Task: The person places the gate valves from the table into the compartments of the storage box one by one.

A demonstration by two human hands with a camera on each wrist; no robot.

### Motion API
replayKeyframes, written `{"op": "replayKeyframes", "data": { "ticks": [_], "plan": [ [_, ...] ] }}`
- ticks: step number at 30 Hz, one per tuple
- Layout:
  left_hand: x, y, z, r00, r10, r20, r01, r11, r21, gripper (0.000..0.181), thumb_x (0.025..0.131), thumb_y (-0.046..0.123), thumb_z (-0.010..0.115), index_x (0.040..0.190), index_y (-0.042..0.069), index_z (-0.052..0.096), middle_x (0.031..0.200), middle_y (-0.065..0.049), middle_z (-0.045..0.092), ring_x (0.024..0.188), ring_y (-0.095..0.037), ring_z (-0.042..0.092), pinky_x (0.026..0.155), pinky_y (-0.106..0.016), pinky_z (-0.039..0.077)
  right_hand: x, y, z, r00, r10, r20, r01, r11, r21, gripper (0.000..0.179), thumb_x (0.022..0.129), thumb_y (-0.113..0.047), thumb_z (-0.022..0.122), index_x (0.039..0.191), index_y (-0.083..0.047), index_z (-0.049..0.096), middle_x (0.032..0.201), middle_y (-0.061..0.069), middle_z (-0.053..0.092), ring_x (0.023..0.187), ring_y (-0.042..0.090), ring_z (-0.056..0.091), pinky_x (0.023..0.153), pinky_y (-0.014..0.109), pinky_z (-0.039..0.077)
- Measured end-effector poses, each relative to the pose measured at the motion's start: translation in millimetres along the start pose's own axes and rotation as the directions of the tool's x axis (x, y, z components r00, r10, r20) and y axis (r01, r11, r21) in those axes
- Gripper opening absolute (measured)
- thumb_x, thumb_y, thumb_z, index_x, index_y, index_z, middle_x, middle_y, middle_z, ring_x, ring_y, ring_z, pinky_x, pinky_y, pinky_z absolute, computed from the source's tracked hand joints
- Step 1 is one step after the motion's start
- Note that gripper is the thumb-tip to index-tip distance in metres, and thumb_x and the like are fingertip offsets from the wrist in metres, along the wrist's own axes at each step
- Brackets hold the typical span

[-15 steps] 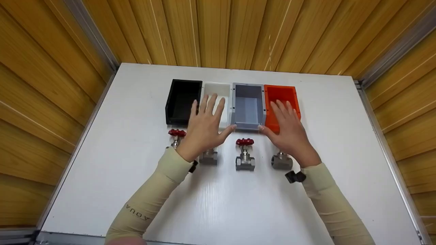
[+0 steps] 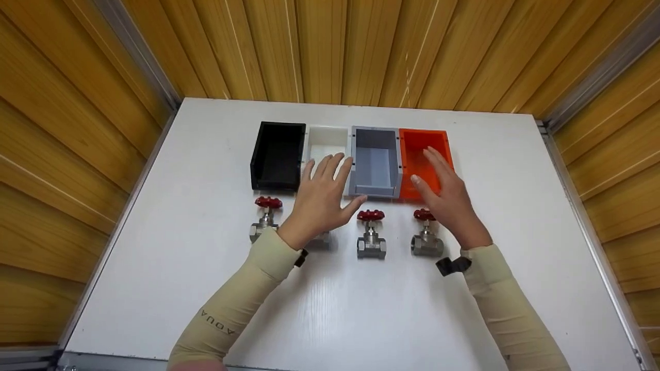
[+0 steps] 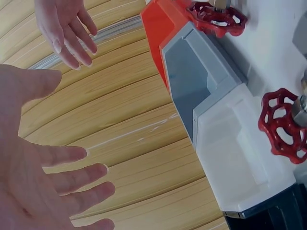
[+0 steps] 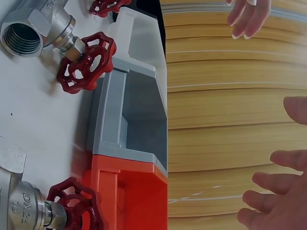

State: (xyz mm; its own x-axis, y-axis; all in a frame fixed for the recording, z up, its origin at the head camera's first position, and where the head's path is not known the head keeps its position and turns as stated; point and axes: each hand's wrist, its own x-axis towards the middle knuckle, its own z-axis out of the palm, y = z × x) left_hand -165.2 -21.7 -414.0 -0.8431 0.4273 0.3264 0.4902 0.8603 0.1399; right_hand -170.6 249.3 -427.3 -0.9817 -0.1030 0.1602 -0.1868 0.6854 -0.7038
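Observation:
My left hand [image 2: 320, 202] is held above the table with its fingers spread, over the front of the white bin [image 2: 328, 140] and a gate valve [image 2: 322, 241] that it mostly hides. Above the front of the orange bin [image 2: 412, 149] hovers my right hand [image 2: 451, 202], fingers extended and thumb apart. Neither hand holds anything. A gate valve with a red handwheel [image 2: 427, 243] lies just left of the right wrist. Another gate valve [image 2: 371, 244] lies between the hands, and one more gate valve [image 2: 264, 226] is left of the left hand.
The black bin [image 2: 256, 170] stands at the row's left end, and the grey bin [image 2: 376, 195] between the white and orange ones. All stand on a white table [image 2: 206, 216]. Wood-look panels [image 2: 319, 51] wall the back and sides.
My left hand has shifted slightly right and toward me, uncovering more of the leftmost valve. The right hand has turned and moved a little right, uncovering the rightmost valve's red handwheel.

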Motion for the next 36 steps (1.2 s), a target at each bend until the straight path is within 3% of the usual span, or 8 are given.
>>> {"op": "replayKeyframes", "data": {
  "ticks": [10, 18, 24, 36],
  "plan": [
    [0.1, 14.0, 13.0, 0.998, 0.060, -0.001, -0.060, 0.997, -0.038, 0.072, 0.091, 0.058, 0.051, 0.144, 0.011, 0.040, 0.146, -0.008, 0.045, 0.136, -0.025, 0.042, 0.114, -0.054, 0.029, 2.9, 13, -2, 0.999, 0.044, -0.003, -0.044, 0.999, 0.026, 0.065, 0.095, -0.050, 0.051, 0.152, -0.030, 0.028, 0.161, 0.000, 0.025, 0.147, 0.028, 0.025, 0.114, 0.058, 0.029],
    [3.0, 28.7, 22.0, 0.995, 0.087, 0.052, -0.085, 0.995, -0.044, 0.073, 0.089, 0.058, 0.052, 0.145, 0.013, 0.037, 0.147, -0.006, 0.044, 0.136, -0.024, 0.041, 0.115, -0.052, 0.030, 4.8, 23, -4, 0.995, 0.095, 0.008, -0.096, 0.995, 0.032, 0.061, 0.097, -0.043, 0.052, 0.152, -0.032, 0.028, 0.160, 0.000, 0.026, 0.148, 0.027, 0.024, 0.114, 0.056, 0.030],
    [4.2, 39.3, 30.8, 0.990, 0.112, 0.084, -0.107, 0.992, -0.059, 0.074, 0.089, 0.058, 0.053, 0.145, 0.013, 0.036, 0.146, -0.005, 0.045, 0.135, -0.023, 0.043, 0.115, -0.051, 0.031, 7.3, 32, -7, 0.993, 0.121, 0.012, -0.122, 0.992, 0.029, 0.063, 0.096, -0.049, 0.050, 0.152, -0.030, 0.027, 0.160, 0.000, 0.026, 0.148, 0.027, 0.023, 0.115, 0.055, 0.028],
    [5.0, 54.4, 45.8, 0.979, 0.160, 0.124, -0.157, 0.987, -0.035, 0.070, 0.090, 0.059, 0.051, 0.142, 0.013, 0.040, 0.143, -0.006, 0.048, 0.133, -0.022, 0.047, 0.113, -0.048, 0.036, 11.0, 47, -12, 0.989, 0.146, -0.005, -0.146, 0.989, 0.024, 0.066, 0.096, -0.046, 0.053, 0.153, -0.025, 0.028, 0.160, 0.003, 0.027, 0.147, 0.028, 0.027, 0.115, 0.051, 0.030]
  ]
}}
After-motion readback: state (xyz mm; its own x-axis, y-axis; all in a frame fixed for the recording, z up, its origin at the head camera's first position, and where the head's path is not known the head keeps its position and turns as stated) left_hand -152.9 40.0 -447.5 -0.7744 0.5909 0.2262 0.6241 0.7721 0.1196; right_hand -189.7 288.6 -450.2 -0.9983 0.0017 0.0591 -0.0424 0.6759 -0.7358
